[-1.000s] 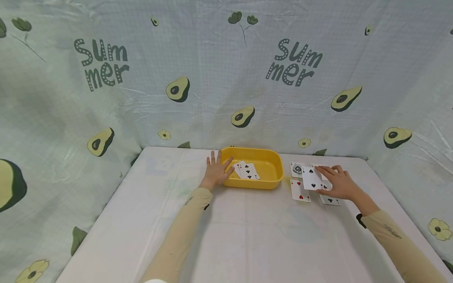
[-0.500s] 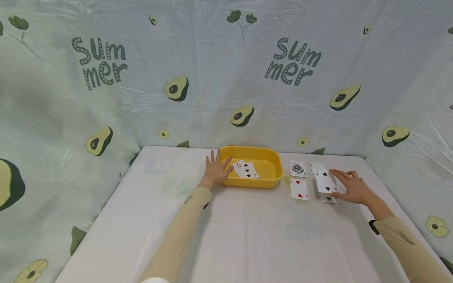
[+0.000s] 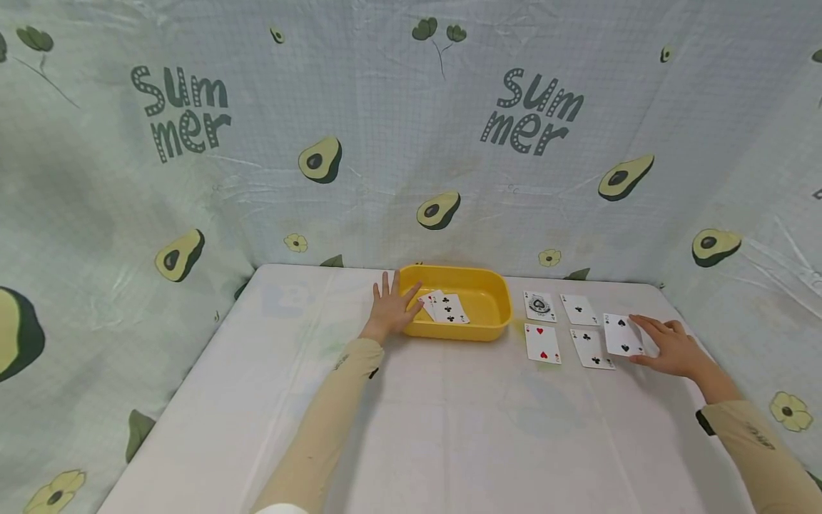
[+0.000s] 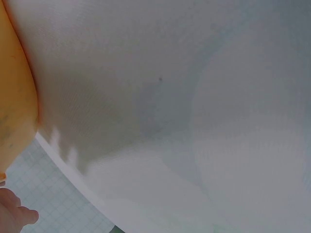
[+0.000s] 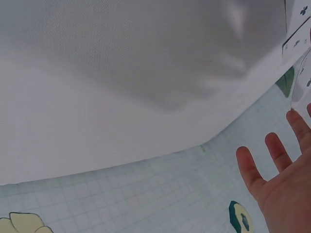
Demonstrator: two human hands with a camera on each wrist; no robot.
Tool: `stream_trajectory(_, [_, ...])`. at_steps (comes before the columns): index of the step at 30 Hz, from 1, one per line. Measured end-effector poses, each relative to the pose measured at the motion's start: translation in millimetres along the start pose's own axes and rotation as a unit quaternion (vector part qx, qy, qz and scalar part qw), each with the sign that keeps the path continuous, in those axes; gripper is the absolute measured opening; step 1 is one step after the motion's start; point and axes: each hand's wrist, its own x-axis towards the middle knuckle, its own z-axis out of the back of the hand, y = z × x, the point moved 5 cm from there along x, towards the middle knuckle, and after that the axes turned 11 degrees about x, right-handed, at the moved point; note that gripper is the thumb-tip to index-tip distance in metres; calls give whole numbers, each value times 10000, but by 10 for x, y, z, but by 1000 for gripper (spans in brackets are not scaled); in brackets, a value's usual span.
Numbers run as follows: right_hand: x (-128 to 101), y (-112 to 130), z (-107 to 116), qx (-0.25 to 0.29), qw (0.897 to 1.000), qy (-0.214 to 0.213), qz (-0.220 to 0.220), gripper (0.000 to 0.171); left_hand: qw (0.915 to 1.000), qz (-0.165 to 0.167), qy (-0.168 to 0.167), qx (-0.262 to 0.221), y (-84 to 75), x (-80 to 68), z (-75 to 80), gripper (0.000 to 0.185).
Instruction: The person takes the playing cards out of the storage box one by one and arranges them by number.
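Behind the table hangs a thin, creased cloth (image 3: pixel 398 143), pale green with a fine grid, printed with avocados, small flowers and the word "Summer" twice. Below it the table (image 3: pixel 411 428) is a broad white slab with rounded corners and a smooth, matt top. Near its far edge sits a tray (image 3: pixel 497 314), yellow plastic, oblong with rounded corners and a shallow wall; a few glossy cards (image 3: pixel 446 308) lie fanned inside it. Both forearms wear soft beige sleeves (image 3: pixel 327 421). At the tray's left end rests the left hand (image 3: pixel 393 310), fingers straight and spread, thumb over the rim, gripping nothing. Right of the tray, four flat cards (image 3: pixel 565 327) lie face up in two rows of two, just apart from one another. Beside them, at the right, a fifth card (image 3: pixel 621 335) with black pips lies on the table, its right edge under the straight fingertips of the right hand (image 3: pixel 671 348), which is flat and relaxed, touching but not pinching it.
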Motion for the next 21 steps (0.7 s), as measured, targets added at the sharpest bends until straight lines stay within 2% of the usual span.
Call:
stream_trajectory(11, [-82,-245,-20,153,9986,409,-308,89,10000,17,-5,-21,-13,-16,17,50])
stream_trajectory(21, [-125,-344,-116,357,9949,748,-571,90,10000,87,-28,-23,-7,-7,0,50])
